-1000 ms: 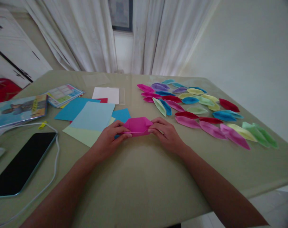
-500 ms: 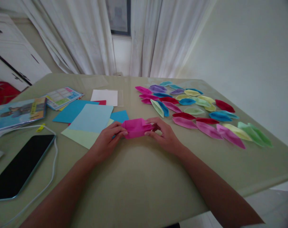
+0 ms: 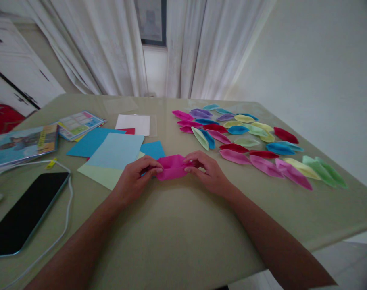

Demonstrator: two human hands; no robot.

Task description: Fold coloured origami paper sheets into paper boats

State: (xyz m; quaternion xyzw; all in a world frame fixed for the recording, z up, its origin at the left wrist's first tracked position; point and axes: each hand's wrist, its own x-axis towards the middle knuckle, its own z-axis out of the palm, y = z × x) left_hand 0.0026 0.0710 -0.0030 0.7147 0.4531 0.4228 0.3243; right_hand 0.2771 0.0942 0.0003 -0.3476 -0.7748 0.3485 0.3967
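Pale green table (image 3: 177, 233), folded paper shapes (image 3: 234, 157), coloured sheets (image 3: 118, 149), dark-screened phone (image 3: 29, 211), white cable (image 3: 69, 197), glossy booklet (image 3: 23, 143)

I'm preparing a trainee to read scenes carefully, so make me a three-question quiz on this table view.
1. True or false: the left hand and the right hand both hold the pink paper.
2. What colour is the sheet overlapping the pale green sheet? A) red B) light blue C) white
3. What black-screened item lies beside the white cable?

Key: 1. True. 2. B. 3. A phone.
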